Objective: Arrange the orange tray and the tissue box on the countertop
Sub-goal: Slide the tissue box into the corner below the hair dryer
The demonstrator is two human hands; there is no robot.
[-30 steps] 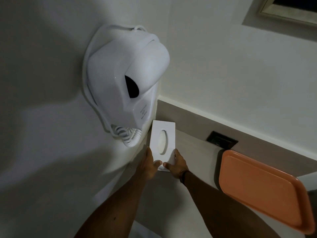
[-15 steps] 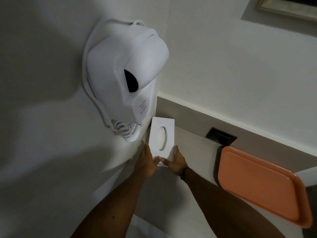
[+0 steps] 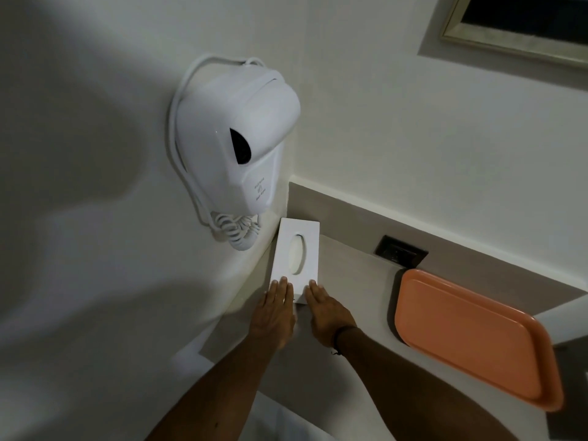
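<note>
A white tissue box [image 3: 296, 249] with an oval slot lies on the grey countertop [image 3: 356, 281], tucked into the corner against the left wall. My left hand [image 3: 275, 310] rests flat with its fingertips on the box's near left corner. My right hand [image 3: 324, 308] lies flat beside it, fingertips touching the box's near right corner. Neither hand grips the box. The orange tray [image 3: 471, 332] sits on the countertop to the right, apart from both hands, and holds nothing.
A white wall-mounted hair dryer [image 3: 235, 148] with a coiled cord [image 3: 237, 232] hangs just above the tissue box. A dark socket plate [image 3: 401, 251] sits in the backsplash between box and tray. A framed mirror edge [image 3: 515, 30] shows at the top right.
My fingers have flattened out: earlier both hands pinched the box's near end, now they lie flat with only fingertips on it. The box sits slightly further into the corner.
</note>
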